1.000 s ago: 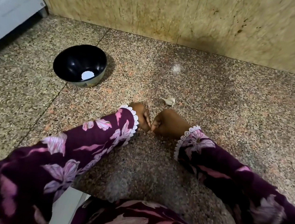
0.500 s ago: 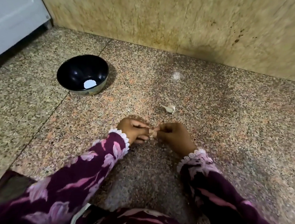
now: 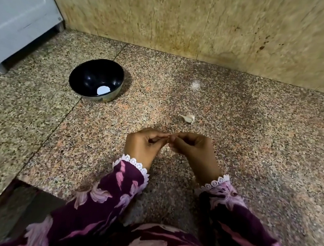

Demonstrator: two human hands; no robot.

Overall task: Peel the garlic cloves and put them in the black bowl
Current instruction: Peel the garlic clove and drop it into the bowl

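Note:
My left hand (image 3: pixel 144 146) and my right hand (image 3: pixel 194 151) meet fingertip to fingertip above the speckled granite counter. Between them they pinch a small garlic clove, almost wholly hidden by the fingers. One unpeeled garlic clove (image 3: pixel 188 118) lies on the counter just beyond my hands. The black bowl (image 3: pixel 96 79) stands at the back left, a white round patch showing on its bottom.
A beige stone wall (image 3: pixel 204 28) closes off the back of the counter. A white appliance (image 3: pixel 15 16) stands at the far left. The counter's front edge (image 3: pixel 40 185) drops away at the lower left beside my sleeve.
My hands have lifted off the counter and drawn back toward me, still joined at the fingertips on the clove. The view has pulled back and tilted, showing more of the wall and the counter edge.

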